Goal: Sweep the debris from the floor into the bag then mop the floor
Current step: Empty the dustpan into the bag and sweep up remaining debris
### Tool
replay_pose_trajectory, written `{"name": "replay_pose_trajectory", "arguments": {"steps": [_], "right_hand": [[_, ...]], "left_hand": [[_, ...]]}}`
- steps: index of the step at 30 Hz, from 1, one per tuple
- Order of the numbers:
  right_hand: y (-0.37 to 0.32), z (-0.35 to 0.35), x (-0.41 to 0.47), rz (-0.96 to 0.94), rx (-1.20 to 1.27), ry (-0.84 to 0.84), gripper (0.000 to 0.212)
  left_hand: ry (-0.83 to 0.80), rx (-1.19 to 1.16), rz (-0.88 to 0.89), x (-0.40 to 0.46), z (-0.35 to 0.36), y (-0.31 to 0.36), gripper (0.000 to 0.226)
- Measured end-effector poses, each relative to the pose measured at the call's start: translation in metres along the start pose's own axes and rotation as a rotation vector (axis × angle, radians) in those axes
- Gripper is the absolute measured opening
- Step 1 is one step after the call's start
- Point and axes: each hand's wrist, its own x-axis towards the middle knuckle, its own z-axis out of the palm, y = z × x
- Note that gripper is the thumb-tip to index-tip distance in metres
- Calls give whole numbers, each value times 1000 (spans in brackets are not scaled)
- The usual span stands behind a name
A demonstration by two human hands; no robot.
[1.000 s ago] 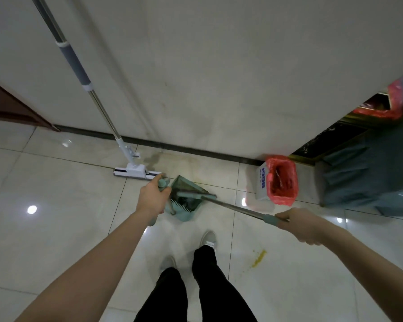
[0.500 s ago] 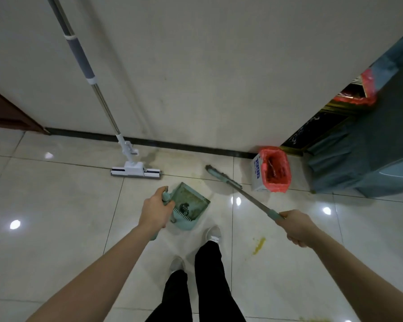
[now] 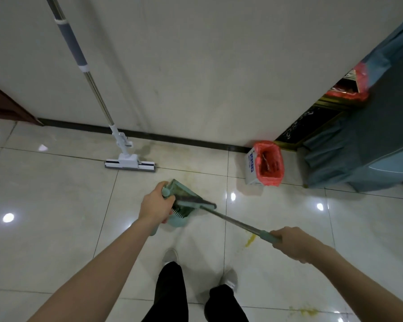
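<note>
My left hand [image 3: 155, 205] grips the handle of a teal dustpan [image 3: 182, 201] that rests on the tiled floor ahead of my feet. My right hand [image 3: 291, 244] holds the metal handle of a broom [image 3: 233, 220], and the broom head lies across the dustpan's mouth. Dark debris shows inside the pan. A small box lined with a red bag [image 3: 269, 162] stands by the wall to the right. A white flat mop [image 3: 128, 162] leans against the wall, with its long handle running up to the left. Yellow stains [image 3: 250, 241] mark the floor near my right foot.
A dark baseboard [image 3: 172, 138] runs along the cream wall. A grey-blue draped piece of furniture [image 3: 363, 159] fills the right side, with another red bag [image 3: 349, 89] on top. More yellow smears [image 3: 308, 311] lie at the lower right. My legs and shoes [image 3: 229, 277] are at the bottom centre.
The broom head swung from the floor near the red bag leftward onto the dustpan mouth. My right hand moved lower and to the right. The dustpan stayed in place.
</note>
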Motion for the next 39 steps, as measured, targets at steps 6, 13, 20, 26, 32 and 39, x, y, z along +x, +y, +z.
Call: {"name": "replay_pose_trajectory", "arguments": {"steps": [6, 13, 20, 26, 32, 39], "right_hand": [[55, -27, -12, -47, 31, 144, 32], [186, -38, -21, -145, 48, 308, 35], [304, -58, -36, -191, 80, 444, 38], [358, -86, -14, -233, 163, 452, 40], [400, -123, 31, -304, 156, 414, 40], [454, -195, 75, -366, 51, 347, 42]], "left_hand": [[46, 108, 5, -19, 20, 13, 47], [189, 426, 226, -93, 105, 24, 51], [383, 549, 288, -155, 217, 75, 56], [479, 549, 308, -161, 278, 125, 57], [540, 465, 218, -144, 332, 156, 54], [587, 373, 109, -126, 404, 209, 55]]}}
